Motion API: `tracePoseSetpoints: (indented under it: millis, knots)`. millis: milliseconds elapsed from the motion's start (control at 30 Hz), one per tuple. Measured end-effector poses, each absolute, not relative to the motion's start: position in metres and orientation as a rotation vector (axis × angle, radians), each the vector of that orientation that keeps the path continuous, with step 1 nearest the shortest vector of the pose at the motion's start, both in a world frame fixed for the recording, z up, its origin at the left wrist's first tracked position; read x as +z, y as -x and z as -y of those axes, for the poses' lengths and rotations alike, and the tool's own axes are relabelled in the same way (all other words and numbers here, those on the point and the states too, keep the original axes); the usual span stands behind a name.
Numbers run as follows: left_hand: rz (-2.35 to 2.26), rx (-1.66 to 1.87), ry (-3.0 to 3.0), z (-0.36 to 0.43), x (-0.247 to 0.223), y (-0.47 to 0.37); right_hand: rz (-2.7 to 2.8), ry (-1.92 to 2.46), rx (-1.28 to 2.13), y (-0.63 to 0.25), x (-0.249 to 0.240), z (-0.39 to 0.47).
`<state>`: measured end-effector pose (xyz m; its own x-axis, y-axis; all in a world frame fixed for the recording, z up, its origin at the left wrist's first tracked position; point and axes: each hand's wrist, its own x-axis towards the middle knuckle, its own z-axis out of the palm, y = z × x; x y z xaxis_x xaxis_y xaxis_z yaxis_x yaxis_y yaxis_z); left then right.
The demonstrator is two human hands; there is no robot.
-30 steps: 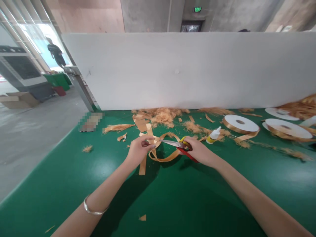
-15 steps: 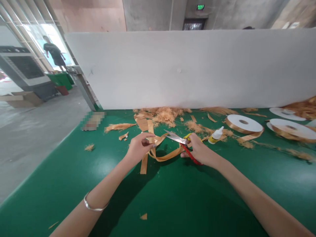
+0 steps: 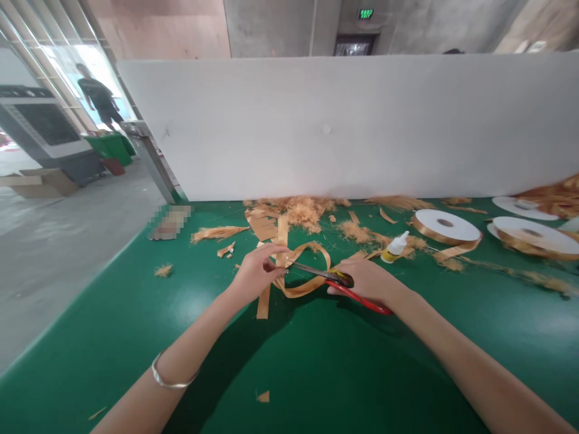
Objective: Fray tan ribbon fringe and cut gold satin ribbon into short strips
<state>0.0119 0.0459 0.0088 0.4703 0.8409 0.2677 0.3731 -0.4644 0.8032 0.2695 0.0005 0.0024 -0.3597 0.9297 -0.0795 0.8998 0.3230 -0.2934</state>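
Note:
My left hand (image 3: 260, 269), a silver bangle on its forearm, pinches a strip of tan ribbon (image 3: 282, 232) between thumb and fingers. The ribbon curls into a loop to the right, and another flat piece hangs down below the hand. In my right hand (image 3: 364, 280) are scissors (image 3: 357, 296) with red and yellow handles. Their blades point left, with the tips close to my left fingertips at the ribbon. Whether the blades touch the ribbon is too small to tell.
Right of my right hand stands a small white glue bottle (image 3: 395, 247) with a yellow label. Ribbon spools (image 3: 447, 223) lie farther right. Tan fibre scraps (image 3: 303, 212) line the foot of a white partition (image 3: 335, 132). A person (image 3: 98, 96) stands far left.
The scissors have gone from open to nearly closed blades, turned, and come closer to my left fingers. The ribbon loop has spread wider. My left hand keeps its place.

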Motion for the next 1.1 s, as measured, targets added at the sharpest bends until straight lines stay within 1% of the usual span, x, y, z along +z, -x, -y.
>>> tracePoseSetpoints:
  millis: [433,633,833,1100]
  knots:
    - [-0.904,0.728,-2.126,-0.044,0.006,-0.013,2.479,1.743,0.467,-0.261,0.005,-0.001]
    - [-0.914,0.713,-2.141,-0.044,0.002,-0.015,2.48,1.751,0.458,-0.259,0.005,-0.001]
    - [-0.918,0.716,-2.163,-0.045,0.001,-0.015,2.46,1.753,0.52,-0.257,0.009,0.0]
    - [-0.933,0.688,-2.137,-0.044,0.004,-0.016,2.517,1.679,0.464,-0.259,0.008,0.0]
